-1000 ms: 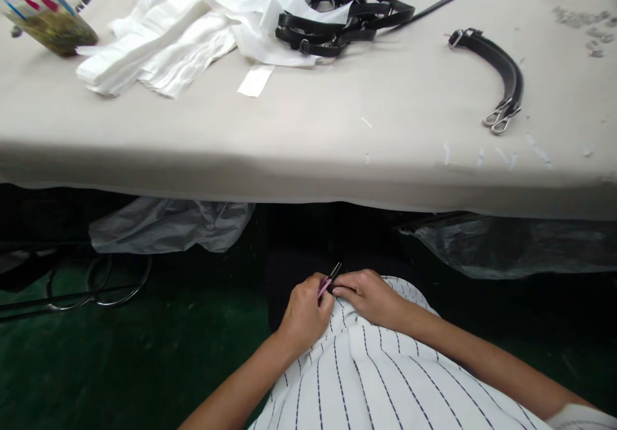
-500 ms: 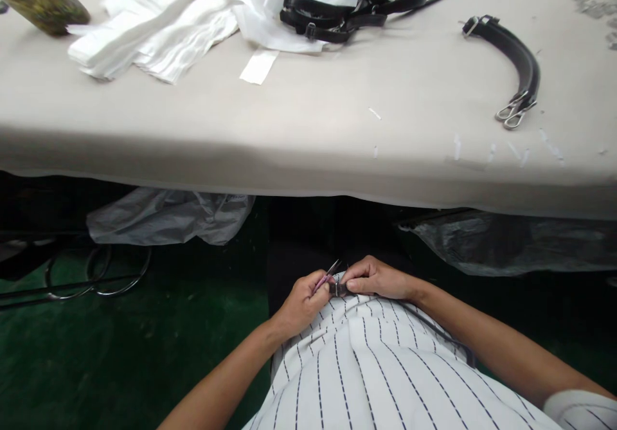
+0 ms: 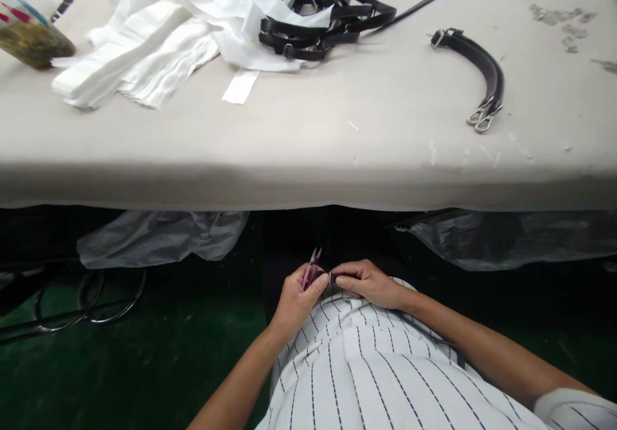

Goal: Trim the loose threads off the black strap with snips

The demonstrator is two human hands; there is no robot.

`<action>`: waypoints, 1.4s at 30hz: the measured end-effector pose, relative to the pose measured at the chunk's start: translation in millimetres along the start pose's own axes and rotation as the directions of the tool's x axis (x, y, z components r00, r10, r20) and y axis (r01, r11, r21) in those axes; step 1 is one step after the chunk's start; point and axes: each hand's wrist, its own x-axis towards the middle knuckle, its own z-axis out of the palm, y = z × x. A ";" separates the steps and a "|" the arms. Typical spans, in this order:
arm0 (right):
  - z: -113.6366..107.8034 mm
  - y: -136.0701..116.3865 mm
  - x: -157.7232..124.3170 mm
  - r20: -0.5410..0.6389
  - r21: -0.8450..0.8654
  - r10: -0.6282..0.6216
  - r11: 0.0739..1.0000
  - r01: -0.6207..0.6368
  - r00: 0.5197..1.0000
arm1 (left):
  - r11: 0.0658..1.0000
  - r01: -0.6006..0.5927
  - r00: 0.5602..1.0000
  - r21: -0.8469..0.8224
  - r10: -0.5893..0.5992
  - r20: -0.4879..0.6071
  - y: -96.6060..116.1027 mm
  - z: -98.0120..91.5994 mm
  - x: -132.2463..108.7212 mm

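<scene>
Low in front of my striped shirt, both hands work at a dark strap (image 3: 332, 284) with a small metal buckle. My left hand (image 3: 297, 298) is closed, its thumb pressed on the strap's left end. In the same hand sits a pair of pink-handled thread snips (image 3: 311, 274), blades pointing up and away. The right hand (image 3: 375, 285) pinches the strap just right of the buckle, thumb and forefinger together. Part of the strap is hidden by the fingers, and its tail runs beneath the right forearm.
On the pale-covered table (image 3: 299, 141) lie a curved black strap (image 3: 482, 63) with metal clasps, tangled black straps (image 3: 313, 38), white sheets (image 3: 144, 51) and small metal pieces (image 3: 554, 15). A container (image 3: 36, 41) stands far left. Plastic bags (image 3: 164, 237) hang below the tabletop.
The view has shifted, so table things sit further left. The snips in my left hand now point more upright. Both hands still hold the strap, fingers nearer its buckle.
</scene>
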 end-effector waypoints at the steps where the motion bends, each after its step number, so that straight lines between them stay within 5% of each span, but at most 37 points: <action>1: -0.9 1.7 -0.5 -0.002 0.052 0.002 0.999 -0.002 1.000 | 0.999 -0.003 1.000 -0.032 0.002 -0.006 2.2 2.1 1.6; 7: -7.2 0.6 -6.1 -0.065 0.340 -0.026 0.939 0.046 0.998 | 0.987 -0.013 1.000 -0.161 0.014 0.004 23.2 18.5 14.0; 14: -18.2 -10.9 -21.0 -0.043 0.550 -0.062 0.832 0.075 0.997 | 0.968 0.021 0.975 -0.250 0.035 0.219 47.7 35.2 23.8; 19: -19.4 -21.5 -31.4 -0.073 0.626 -0.066 0.774 0.098 0.995 | 0.990 -0.069 0.956 -0.127 0.102 0.275 62.1 45.0 31.0; 24: -19.8 -31.7 -41.1 -0.195 0.584 -0.011 0.802 0.126 0.981 | 0.974 -0.225 0.951 0.041 0.210 0.228 71.4 53.8 36.0; 33: -31.4 -40.6 -55.7 -0.308 0.338 0.001 0.935 0.108 0.951 | 0.920 -0.308 0.950 0.243 0.282 0.136 60.5 55.0 35.1; 36: -34.8 -39.0 -60.1 -0.320 0.247 0.005 0.966 0.079 0.948 | 0.809 -0.425 0.872 0.407 0.486 -0.055 60.8 50.4 35.9; 39: -38.3 -35.9 -68.2 -0.290 0.276 0.083 0.961 0.001 0.953 | 0.791 -0.379 0.780 0.480 0.553 -0.295 68.6 39.7 38.5; 42: -40.7 -33.9 -77.5 -0.285 0.394 0.130 0.919 -0.007 0.950 | 0.917 -0.301 0.881 0.261 0.372 -0.291 79.7 34.7 37.6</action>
